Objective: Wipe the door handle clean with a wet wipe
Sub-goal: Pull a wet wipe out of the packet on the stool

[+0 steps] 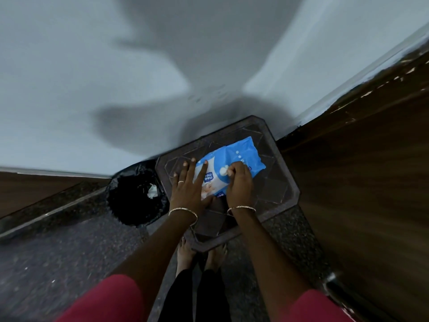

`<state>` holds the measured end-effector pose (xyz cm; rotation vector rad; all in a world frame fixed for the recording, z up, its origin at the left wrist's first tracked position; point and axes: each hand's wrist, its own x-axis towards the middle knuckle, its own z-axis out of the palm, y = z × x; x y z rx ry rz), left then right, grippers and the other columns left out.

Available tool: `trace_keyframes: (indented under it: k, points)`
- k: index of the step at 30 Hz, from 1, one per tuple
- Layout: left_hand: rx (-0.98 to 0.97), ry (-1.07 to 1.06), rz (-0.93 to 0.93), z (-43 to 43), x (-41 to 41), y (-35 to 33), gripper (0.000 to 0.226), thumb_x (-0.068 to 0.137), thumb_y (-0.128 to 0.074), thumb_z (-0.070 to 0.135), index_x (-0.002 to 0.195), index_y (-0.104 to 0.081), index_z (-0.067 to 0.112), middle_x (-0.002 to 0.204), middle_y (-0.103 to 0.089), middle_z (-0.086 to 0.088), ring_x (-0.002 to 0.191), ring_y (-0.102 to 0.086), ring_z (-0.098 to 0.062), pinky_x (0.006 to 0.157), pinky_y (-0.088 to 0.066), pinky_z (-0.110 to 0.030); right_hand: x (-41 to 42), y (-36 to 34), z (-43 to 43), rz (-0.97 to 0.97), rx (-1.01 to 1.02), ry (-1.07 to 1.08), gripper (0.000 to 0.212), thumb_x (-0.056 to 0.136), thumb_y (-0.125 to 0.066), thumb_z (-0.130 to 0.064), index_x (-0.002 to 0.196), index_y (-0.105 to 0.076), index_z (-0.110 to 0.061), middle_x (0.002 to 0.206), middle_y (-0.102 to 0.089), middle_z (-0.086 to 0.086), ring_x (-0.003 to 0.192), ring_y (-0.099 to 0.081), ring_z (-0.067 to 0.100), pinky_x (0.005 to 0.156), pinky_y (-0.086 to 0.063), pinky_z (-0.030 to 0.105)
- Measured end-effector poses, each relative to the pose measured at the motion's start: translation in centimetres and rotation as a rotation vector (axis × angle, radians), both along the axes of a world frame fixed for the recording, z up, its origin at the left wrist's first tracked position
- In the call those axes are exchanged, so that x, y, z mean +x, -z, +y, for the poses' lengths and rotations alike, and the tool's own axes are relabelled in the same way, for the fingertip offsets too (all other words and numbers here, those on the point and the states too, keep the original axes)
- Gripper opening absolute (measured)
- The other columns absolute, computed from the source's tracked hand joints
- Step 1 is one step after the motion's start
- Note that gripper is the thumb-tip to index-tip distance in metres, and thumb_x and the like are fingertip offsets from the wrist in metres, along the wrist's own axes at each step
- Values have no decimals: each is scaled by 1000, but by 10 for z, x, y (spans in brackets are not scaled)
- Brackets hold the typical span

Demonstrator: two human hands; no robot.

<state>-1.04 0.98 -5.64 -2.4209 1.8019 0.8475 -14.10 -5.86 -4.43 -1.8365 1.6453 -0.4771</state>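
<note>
A blue and white wet wipe pack [243, 154] lies on a dark plastic stool [274, 194] against the wall. My left hand [189, 184] rests flat on the pack's left part, fingers spread, pressing it down. My right hand [239, 182] is over the pack's middle, with fingertips pinched at a small white bit at the pack's opening. A dark metal door handle [334, 284] shows at the lower right edge of the brown wooden door [362, 182].
A bin lined with a black bag [137, 196], with a crumpled white wipe inside, stands left of the stool. The white wall [92, 77] is straight ahead. My bare feet [202, 254] stand on the dark speckled floor under the stool's near edge.
</note>
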Motion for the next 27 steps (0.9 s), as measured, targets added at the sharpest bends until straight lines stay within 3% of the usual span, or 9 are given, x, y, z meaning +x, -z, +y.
trace_keyframes:
  k: [2, 5, 10, 15, 19, 24, 27]
  points:
    - [-3, 36, -34, 1, -3, 1, 93, 84, -52, 66, 153, 6, 41, 165, 8, -9, 151, 3, -35, 118, -5, -56, -2, 3, 1, 3, -4, 2, 14, 90, -64, 4, 96, -59, -7, 101, -64, 10, 100, -61, 22, 85, -53, 33]
    - [2, 56, -59, 2, -5, 3, 87, 87, -45, 68, 151, 8, 45, 164, 13, -10, 150, 6, -38, 118, -3, -57, -4, 3, 1, 0, -27, -4, 18, 89, -61, 7, 91, -54, -10, 90, -59, 6, 89, -59, 20, 74, -54, 36]
    - [21, 44, -42, 1, -6, 7, 83, 88, -39, 69, 151, 10, 45, 163, 19, -8, 150, 14, -35, 118, 3, -55, -9, 0, 5, -1, -76, 6, 20, 91, -54, 5, 90, -47, -14, 83, -52, 3, 76, -56, 19, 61, -44, 30]
    - [57, 45, -33, 1, -5, 9, 83, 88, -36, 72, 150, 13, 46, 161, 26, -6, 149, 19, -34, 117, 5, -57, -12, 2, 5, -31, -62, 47, 9, 95, -53, 0, 101, -51, -6, 88, -59, 9, 77, -62, 25, 60, -50, 38]
    - [85, 45, -18, 0, -4, 10, 84, 86, -32, 74, 148, 18, 47, 160, 30, -4, 147, 23, -33, 116, 8, -57, -14, 3, 4, -13, -28, 60, 20, 96, -54, -3, 116, -52, -2, 100, -67, 17, 88, -70, 31, 66, -51, 34]
    - [93, 41, -27, 0, -5, 9, 85, 87, -33, 73, 143, 24, 47, 160, 30, -5, 148, 23, -32, 116, 7, -58, -16, -1, 2, -76, -5, 72, 21, 98, -49, -7, 112, -38, -19, 97, -67, 15, 84, -71, 31, 69, -61, 46]
    - [85, 43, -16, 0, -5, 8, 85, 87, -33, 73, 143, 24, 47, 160, 30, -5, 148, 22, -33, 116, 6, -58, -13, -2, 0, -66, -49, 19, 21, 101, -56, -15, 121, -51, -15, 102, -69, 14, 88, -73, 30, 66, -60, 38]
